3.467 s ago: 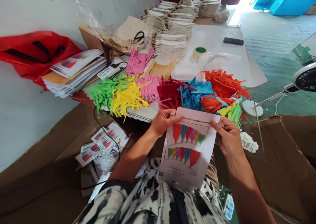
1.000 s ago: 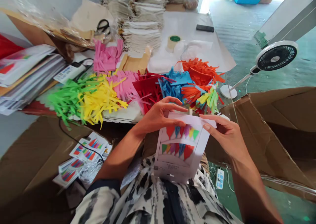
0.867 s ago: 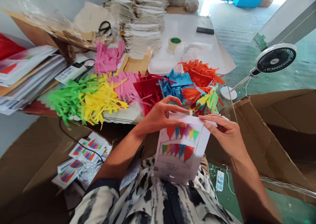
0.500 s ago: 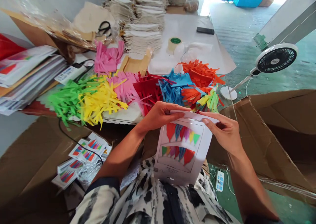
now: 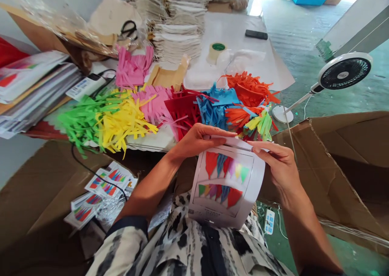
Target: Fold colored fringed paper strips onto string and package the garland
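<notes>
A white printed card sleeve (image 5: pixel 223 178) with pictures of coloured tassel bunting hangs over my lap, its top edge folded in a strip. My left hand (image 5: pixel 203 140) pinches that edge on the left, fingers stretched along it. At the top right corner my right hand (image 5: pixel 278 158) grips the same edge between thumb and fingers. Just beyond the hands, on the table, lie fringed bundles: blue (image 5: pixel 217 105), dark red (image 5: pixel 182 108), orange (image 5: pixel 251 89), and an orange one with yellow-green strips (image 5: pixel 259 124). Whether anything sits inside the sleeve is hidden.
Further left lie yellow (image 5: pixel 121 122), green (image 5: pixel 88 118) and pink (image 5: pixel 133 67) fringed bundles. Behind them are tape (image 5: pixel 216 52), scissors (image 5: pixel 129 28) and stacked off-white bundles (image 5: pixel 178 37). Finished-looking packets (image 5: pixel 100 193) fill a carton at lower left. A fan (image 5: pixel 343 73) stands right, beside cardboard (image 5: pixel 349 158).
The sleeve's right side has bowed outward a little and its top strip has tilted. Both hands keep their hold on the edge. The head view has shifted slightly.
</notes>
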Motion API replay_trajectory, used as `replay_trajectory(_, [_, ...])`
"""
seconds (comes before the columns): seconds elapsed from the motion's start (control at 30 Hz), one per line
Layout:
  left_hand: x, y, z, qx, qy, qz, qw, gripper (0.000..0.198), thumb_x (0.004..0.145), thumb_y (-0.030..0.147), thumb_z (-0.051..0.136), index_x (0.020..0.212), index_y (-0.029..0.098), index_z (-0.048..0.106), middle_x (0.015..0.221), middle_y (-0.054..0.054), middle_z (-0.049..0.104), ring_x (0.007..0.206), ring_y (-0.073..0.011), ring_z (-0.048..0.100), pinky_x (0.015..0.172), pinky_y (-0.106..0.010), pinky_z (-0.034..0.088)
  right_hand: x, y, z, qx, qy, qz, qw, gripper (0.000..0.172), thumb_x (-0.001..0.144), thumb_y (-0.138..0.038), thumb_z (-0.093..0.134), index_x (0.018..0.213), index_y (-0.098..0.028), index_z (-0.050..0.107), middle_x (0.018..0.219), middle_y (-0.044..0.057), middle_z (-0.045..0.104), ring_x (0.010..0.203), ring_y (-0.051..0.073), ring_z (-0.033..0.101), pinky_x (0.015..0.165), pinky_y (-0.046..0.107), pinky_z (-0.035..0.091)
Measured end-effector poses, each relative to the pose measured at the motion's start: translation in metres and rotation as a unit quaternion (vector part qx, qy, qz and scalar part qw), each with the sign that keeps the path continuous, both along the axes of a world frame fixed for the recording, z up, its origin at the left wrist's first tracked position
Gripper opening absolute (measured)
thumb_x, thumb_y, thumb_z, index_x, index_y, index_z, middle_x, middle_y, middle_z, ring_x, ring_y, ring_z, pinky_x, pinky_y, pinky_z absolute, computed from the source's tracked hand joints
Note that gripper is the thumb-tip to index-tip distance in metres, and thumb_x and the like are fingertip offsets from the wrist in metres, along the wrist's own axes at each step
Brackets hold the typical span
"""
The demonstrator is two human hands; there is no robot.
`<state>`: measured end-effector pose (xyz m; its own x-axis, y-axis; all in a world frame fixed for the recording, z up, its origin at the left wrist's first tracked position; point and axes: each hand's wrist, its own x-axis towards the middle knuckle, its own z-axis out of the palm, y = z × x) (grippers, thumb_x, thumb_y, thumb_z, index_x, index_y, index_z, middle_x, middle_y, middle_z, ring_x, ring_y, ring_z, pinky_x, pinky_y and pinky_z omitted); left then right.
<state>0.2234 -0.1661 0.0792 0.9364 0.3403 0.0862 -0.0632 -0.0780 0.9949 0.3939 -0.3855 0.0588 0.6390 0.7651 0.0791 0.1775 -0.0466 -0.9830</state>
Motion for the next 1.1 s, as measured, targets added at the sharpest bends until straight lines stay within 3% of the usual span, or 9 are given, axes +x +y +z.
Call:
replay_trajectory(0.13, [-0.005,0.000,0.001,-0.020,-0.006,-0.032,0.999,0.019,0.091,0.030,0.079,0.107,0.025,0.087,0.108,-0.011,0.085,0.101,-0.0215,0.080,0.090,-0.030,0.063,-0.004,-0.001,0.001,0.015,0.012,0.020,1.000,0.013,0.089,-0.031,0.081,0.096,-0.040,0.087,0.099,-0.001,0.085,0.093,0.023,0.079,0.084,0.038,0.061])
replay_trajectory(0.37, [-0.014,-0.008,0.011,-0.001,0.019,-0.007,1.000,0.022,0.085,0.039,0.082,0.094,0.020,0.089,0.087,-0.009,0.084,0.080,-0.0215,0.078,0.065,-0.028,0.060,-0.011,-0.005,0.013,0.037,-0.061,0.053,0.996,0.019,0.095,-0.026,0.073,0.097,-0.038,0.087,0.097,0.000,0.083,0.093,0.023,0.076,0.083,0.037,0.059])
replay_trajectory(0.5, [-0.013,-0.019,0.015,-0.002,0.003,0.061,0.998,0.023,0.081,0.038,0.089,0.090,0.017,0.086,0.085,-0.007,0.083,0.077,-0.0167,0.076,0.066,-0.023,0.058,-0.015,-0.010,0.026,0.008,-0.124,0.100,0.987,0.022,0.099,-0.025,0.068,0.105,-0.036,0.086,0.108,0.002,0.080,0.101,0.022,0.072,0.079,0.033,0.055])
replay_trajectory(0.6, [-0.014,-0.023,0.017,0.025,0.000,0.081,0.996,0.025,0.082,0.036,0.089,0.099,0.019,0.086,0.090,-0.007,0.084,0.079,-0.0158,0.077,0.069,-0.023,0.058,-0.022,-0.011,0.033,0.003,-0.156,0.078,0.985,0.020,0.099,-0.024,0.070,0.106,-0.037,0.085,0.106,0.001,0.079,0.100,0.021,0.071,0.084,0.034,0.055])
replay_trajectory(0.7, [-0.016,-0.021,0.021,0.086,-0.025,0.063,0.994,0.020,0.086,0.037,0.086,0.095,0.020,0.088,0.088,-0.008,0.084,0.077,-0.0154,0.075,0.068,-0.024,0.056,-0.030,-0.010,0.035,0.008,-0.173,0.054,0.983,0.016,0.097,-0.025,0.074,0.105,-0.036,0.083,0.101,0.000,0.079,0.095,0.021,0.071,0.086,0.036,0.057])
replay_trajectory(0.83, [-0.018,-0.020,0.025,0.127,-0.047,0.042,0.990,0.026,0.080,0.036,0.092,0.101,0.021,0.088,0.090,-0.008,0.084,0.077,-0.0171,0.076,0.067,-0.026,0.057,-0.035,-0.011,0.038,-0.002,-0.183,0.028,0.983,0.010,0.097,-0.029,0.074,0.104,-0.034,0.079,0.104,0.001,0.078,0.096,0.022,0.072,0.083,0.035,0.058])
replay_trajectory(1.0, [-0.020,-0.022,0.026,0.141,-0.064,0.044,0.987,0.016,0.088,0.033,0.086,0.100,0.023,0.088,0.092,-0.008,0.084,0.077,-0.0161,0.077,0.069,-0.025,0.058,-0.038,-0.013,0.043,-0.008,-0.141,0.028,0.990,0.033,0.094,-0.037,0.079,0.127,-0.035,0.074,0.117,0.003,0.077,0.104,0.023,0.074,0.089,0.036,0.059])
replay_trajectory(1.1, [-0.021,-0.021,0.027,0.152,-0.063,0.045,0.985,0.015,0.090,0.034,0.084,0.099,0.022,0.088,0.091,-0.008,0.085,0.075,-0.0161,0.077,0.068,-0.025,0.058,-0.040,-0.013,0.041,-0.041,-0.109,-0.003,0.993,0.019,0.095,-0.040,0.078,0.112,-0.033,0.082,0.100,0.001,0.080,0.081,0.019,0.072,0.068,0.031,0.056])
